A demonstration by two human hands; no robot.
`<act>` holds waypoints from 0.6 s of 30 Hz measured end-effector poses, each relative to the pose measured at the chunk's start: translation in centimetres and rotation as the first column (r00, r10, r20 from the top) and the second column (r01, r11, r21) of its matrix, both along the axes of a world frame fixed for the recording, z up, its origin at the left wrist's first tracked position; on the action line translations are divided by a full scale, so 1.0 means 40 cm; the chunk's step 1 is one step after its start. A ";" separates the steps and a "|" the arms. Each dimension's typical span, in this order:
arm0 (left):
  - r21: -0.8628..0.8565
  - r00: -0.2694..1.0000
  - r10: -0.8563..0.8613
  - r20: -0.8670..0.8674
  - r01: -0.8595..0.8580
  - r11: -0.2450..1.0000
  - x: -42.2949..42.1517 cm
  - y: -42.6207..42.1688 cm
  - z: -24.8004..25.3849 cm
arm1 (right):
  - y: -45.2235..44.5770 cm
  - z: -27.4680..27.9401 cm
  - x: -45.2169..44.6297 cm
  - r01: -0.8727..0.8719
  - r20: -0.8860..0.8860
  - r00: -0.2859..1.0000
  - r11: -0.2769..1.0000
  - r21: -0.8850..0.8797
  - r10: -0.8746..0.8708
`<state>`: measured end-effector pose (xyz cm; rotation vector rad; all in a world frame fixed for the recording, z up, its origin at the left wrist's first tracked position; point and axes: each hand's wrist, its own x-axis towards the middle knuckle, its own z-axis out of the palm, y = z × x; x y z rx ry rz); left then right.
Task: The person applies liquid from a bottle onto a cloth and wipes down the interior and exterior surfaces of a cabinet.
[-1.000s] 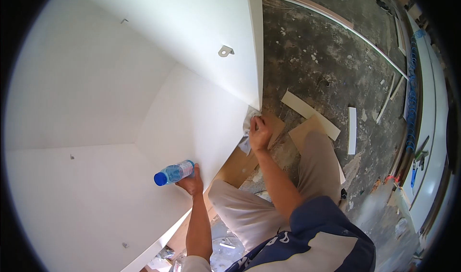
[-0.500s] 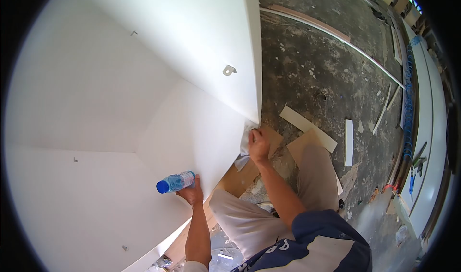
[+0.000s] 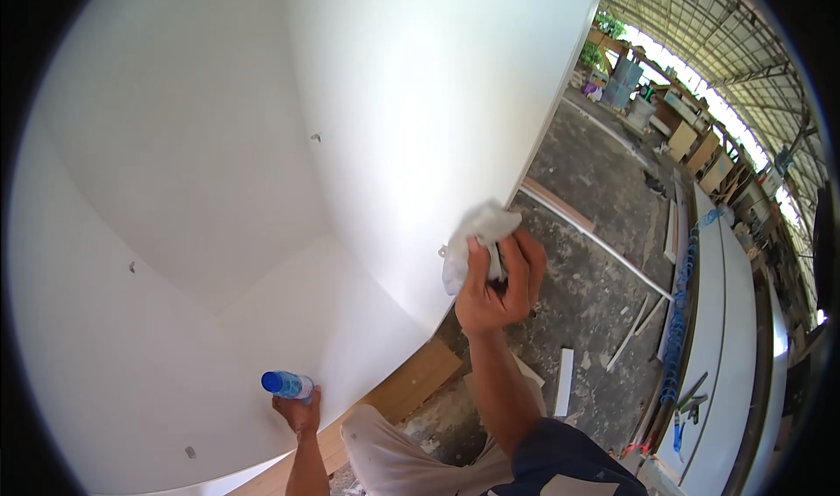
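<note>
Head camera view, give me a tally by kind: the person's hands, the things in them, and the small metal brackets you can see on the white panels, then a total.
Hands, left hand and right hand: 2
Blue-capped bottle: 1
White cloth: 1
Metal brackets, one partly beside the cloth: 4 visible
Total: 8

No text legible. Label on blue-capped bottle, held in person's left hand: printed, but too small and blurred for brand, words or numbers to be read.
</note>
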<state>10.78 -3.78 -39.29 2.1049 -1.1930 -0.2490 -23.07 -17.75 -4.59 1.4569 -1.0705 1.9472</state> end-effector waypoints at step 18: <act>-0.003 0.999 0.023 -0.041 -0.024 1.000 -0.008 0.002 0.010 | -0.081 0.501 -0.025 0.132 0.089 0.990 0.935 -0.330 -0.108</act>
